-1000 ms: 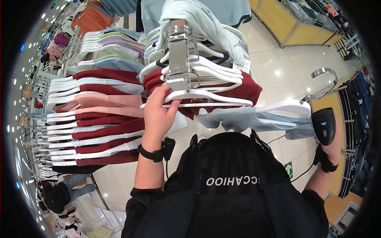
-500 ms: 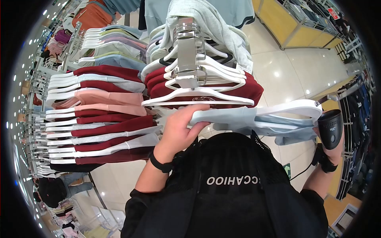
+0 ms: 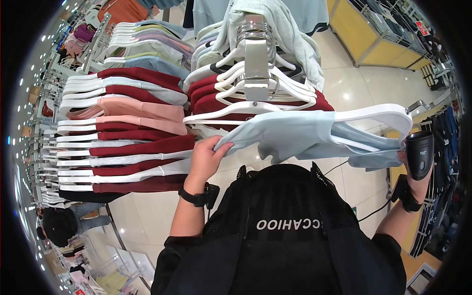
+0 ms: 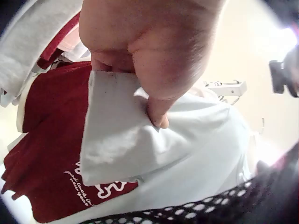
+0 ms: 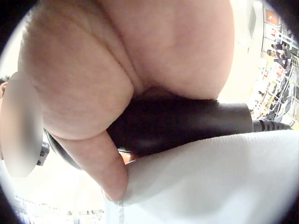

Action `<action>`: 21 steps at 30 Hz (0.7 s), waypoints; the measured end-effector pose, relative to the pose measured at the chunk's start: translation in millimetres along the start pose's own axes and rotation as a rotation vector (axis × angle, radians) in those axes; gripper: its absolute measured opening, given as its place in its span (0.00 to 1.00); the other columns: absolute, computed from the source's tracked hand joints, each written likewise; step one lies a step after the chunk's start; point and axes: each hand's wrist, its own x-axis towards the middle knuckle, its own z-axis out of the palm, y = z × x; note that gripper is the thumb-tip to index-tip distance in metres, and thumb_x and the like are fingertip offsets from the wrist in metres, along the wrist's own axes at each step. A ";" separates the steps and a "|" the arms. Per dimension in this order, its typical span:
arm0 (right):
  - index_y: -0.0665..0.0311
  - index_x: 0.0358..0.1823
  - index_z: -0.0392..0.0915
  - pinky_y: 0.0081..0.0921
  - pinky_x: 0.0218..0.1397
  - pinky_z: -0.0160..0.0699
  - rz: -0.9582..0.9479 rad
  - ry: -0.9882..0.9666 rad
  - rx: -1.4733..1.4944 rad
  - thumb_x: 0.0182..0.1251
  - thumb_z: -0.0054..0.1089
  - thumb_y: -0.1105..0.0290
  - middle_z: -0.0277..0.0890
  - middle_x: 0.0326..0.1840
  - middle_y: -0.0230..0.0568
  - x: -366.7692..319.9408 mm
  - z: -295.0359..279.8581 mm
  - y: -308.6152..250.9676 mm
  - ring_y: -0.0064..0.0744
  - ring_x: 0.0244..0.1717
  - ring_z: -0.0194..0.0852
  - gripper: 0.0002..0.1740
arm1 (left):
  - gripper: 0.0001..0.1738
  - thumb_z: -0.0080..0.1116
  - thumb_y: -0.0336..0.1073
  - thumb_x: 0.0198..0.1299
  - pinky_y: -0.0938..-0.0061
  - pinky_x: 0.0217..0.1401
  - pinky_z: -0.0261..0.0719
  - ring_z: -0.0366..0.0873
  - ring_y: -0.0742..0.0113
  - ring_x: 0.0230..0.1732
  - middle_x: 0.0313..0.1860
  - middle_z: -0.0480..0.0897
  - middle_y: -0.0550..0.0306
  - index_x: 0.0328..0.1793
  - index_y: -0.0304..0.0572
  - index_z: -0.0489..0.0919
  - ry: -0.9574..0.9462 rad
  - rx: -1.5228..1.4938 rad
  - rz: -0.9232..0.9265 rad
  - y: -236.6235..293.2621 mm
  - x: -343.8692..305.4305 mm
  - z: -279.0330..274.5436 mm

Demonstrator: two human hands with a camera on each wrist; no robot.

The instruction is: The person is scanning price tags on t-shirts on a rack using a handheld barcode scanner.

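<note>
A light blue shirt (image 3: 290, 130) on a white hanger (image 3: 381, 113) stretches sideways between the hands. My left hand (image 3: 204, 160) pinches its sleeve; in the left wrist view the thumb of that hand (image 4: 149, 51) presses on the pale cloth (image 4: 126, 135). My right hand (image 3: 418, 179) grips a black handheld scanner (image 3: 419, 155) beside the hanger; the right wrist view shows the hand (image 5: 126, 70) around the dark handle (image 5: 187, 123), with the shirt (image 5: 219, 182) below. Whether these fingers also hold the hanger is hidden.
Ahead, a metal rack arm (image 3: 256, 64) carries white hangers with dark red shirts (image 3: 204, 101). More shirts (image 3: 142, 147) hang in a row at the left. A wooden display counter (image 3: 366, 44) stands at the upper right, and dark clothes (image 3: 442, 142) hang at the right edge.
My left hand has left the hanger on the rack and taken the blue shirt's sleeve, drawing it out to the left. The right hand, scanner and hanger have shifted slightly right.
</note>
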 end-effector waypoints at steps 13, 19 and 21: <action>0.65 0.48 0.81 0.28 0.47 0.77 0.061 0.014 -0.036 0.52 0.79 0.78 0.83 0.43 0.35 -15.6 11.8 -10.8 0.27 0.42 0.79 0.22 | 0.14 0.70 0.41 0.60 0.68 0.28 0.71 0.73 0.60 0.20 0.18 0.76 0.53 0.35 0.36 0.83 0.050 0.277 -0.176 -37.5 -4.7 5.5; 0.64 0.54 0.80 0.28 0.51 0.77 0.126 -0.037 -0.016 0.52 0.78 0.78 0.83 0.47 0.35 -36.1 -6.5 -10.6 0.26 0.45 0.79 0.26 | 0.10 0.72 0.28 0.54 0.72 0.36 0.72 0.73 0.62 0.33 0.36 0.77 0.55 0.37 0.40 0.79 0.476 0.216 0.488 40.3 -0.3 -12.3; 0.64 0.54 0.80 0.28 0.50 0.77 0.161 -0.084 -0.004 0.51 0.78 0.78 0.83 0.46 0.35 -36.3 -11.4 -11.7 0.26 0.44 0.79 0.27 | 0.14 0.73 0.29 0.53 0.70 0.41 0.74 0.75 0.61 0.39 0.46 0.78 0.53 0.44 0.41 0.80 0.509 0.207 0.518 56.0 12.2 -14.2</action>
